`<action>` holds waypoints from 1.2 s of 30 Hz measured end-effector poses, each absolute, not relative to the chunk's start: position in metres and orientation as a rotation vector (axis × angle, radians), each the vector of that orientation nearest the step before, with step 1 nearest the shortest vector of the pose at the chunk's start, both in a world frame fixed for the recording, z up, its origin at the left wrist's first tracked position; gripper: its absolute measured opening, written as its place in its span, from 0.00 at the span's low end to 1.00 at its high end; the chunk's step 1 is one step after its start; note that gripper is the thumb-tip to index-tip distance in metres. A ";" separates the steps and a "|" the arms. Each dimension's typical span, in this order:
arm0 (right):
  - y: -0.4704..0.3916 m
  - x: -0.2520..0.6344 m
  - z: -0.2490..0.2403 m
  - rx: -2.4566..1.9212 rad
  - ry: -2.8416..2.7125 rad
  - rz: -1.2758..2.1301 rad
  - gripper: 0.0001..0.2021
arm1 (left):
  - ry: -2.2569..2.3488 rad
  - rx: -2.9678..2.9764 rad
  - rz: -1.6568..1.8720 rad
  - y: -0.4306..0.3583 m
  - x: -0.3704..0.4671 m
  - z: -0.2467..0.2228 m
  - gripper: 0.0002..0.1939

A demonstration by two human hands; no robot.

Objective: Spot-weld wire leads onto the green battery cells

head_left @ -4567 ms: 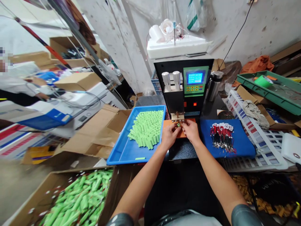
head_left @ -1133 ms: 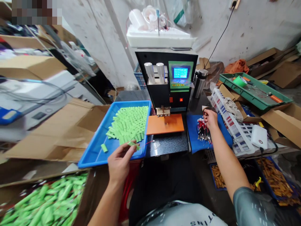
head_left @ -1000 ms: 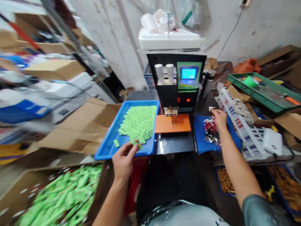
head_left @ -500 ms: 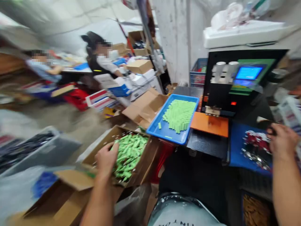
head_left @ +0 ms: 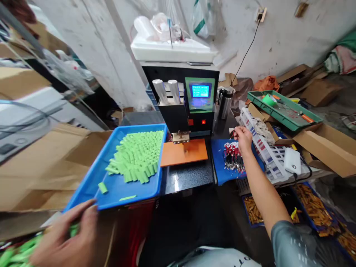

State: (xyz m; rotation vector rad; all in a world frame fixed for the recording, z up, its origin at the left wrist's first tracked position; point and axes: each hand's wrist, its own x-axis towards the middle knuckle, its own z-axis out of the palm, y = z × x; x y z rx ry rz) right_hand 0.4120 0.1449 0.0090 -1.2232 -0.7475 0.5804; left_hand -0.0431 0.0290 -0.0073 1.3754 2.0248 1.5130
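My left hand (head_left: 68, 235) is at the lower left, blurred, with thumb and fingers apart and nothing seen between them. It is by the near left corner of a blue tray (head_left: 111, 196) that bears many light green blocks (head_left: 136, 155). More green pieces (head_left: 16, 252) lie below and left of it. At the right, my right hand (head_left: 243, 139) pinches a small white-ended piece with thin wires (head_left: 231, 132), above a bundle of red and black wires (head_left: 233, 157) on a blue mat (head_left: 219, 174). Between tray and mat stands a black machine (head_left: 172, 118) over an orange plate (head_left: 186, 152).
An open cardboard box (head_left: 47, 167) is left of the tray. Behind the wires are a steel flask (head_left: 226, 104) and a white plastic basket (head_left: 260, 152). A green tray (head_left: 289, 111) and a white power bank (head_left: 292, 161) are farther right. Trays of brown pieces (head_left: 314, 204) sit low.
The view has swung right. My left hand has left the box of green pieces and is beside the blue tray. My right hand has risen slightly from the wires, with a wired piece in it.
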 end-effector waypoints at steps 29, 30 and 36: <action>0.094 0.250 -0.020 -1.014 -1.117 1.229 0.17 | 0.996 1.352 1.078 0.101 0.099 -0.008 0.12; 0.093 0.247 -0.020 -1.029 -1.141 1.225 0.16 | 1.009 1.374 1.083 0.100 0.097 -0.008 0.12; 0.090 0.239 -0.026 -1.116 -1.259 1.164 0.15 | 1.076 1.530 1.043 0.094 0.074 -0.011 0.12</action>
